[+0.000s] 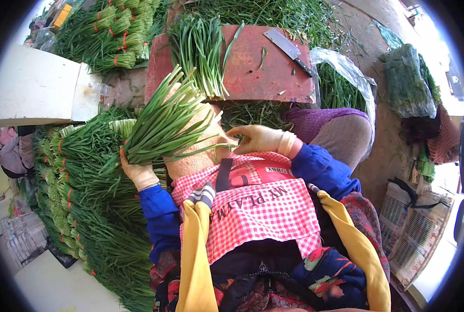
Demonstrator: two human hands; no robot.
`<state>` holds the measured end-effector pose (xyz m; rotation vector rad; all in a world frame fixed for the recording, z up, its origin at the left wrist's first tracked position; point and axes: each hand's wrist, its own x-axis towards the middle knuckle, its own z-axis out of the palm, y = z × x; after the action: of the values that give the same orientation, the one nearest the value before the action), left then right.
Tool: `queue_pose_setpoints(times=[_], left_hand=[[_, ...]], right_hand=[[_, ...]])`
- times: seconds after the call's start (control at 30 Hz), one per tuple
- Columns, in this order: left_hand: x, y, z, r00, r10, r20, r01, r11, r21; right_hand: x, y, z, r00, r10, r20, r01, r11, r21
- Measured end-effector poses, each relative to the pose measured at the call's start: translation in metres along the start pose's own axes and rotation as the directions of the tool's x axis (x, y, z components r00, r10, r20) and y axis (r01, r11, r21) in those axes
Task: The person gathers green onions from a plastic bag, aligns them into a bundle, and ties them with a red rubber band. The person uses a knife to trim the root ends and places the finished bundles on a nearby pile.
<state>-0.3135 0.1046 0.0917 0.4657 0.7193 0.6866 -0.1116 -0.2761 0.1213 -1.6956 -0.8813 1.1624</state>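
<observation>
My left hand (139, 171) grips a loose bunch of green garlic chives (165, 121) from below, its pale stem ends fanning up and to the right. The bunch lies over my lap, above a tan terry cloth (191, 163) on my knee. My right hand (261, 138), in a thin pale glove, is just right of the bunch. Its thumb and fingertips pinch a single thin chive stalk (204, 148). Beyond my knees, another pile of chives (198, 58) lies on the left part of a red board (255, 78).
A cleaver (288, 48) with a black handle rests on the board's right side. Tied chive bundles (99, 187) are stacked on my left, with more bundles (118, 35) at the upper left. A clear plastic bag (345, 82) of greens stands right of the board. Plastic crates (415, 226) lie farther right.
</observation>
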Motion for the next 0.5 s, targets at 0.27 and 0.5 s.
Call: queue_pose_setpoints(times=[0.27,0.5], left_hand=[[-0.004,-0.008,0.004,0.999,0.024,0.032,-0.023,1.000,-0.007],[0.000,-0.004,0.006,0.995,0.035,0.096,-0.034,0.999,-0.013]], right_hand=[[0.026,-0.031,0.041,0.978,-0.080,-0.191,0.014,0.946,-0.323],[0.004,-0.065,0.006,0.980,0.193,0.042,-0.197,0.963,0.184]])
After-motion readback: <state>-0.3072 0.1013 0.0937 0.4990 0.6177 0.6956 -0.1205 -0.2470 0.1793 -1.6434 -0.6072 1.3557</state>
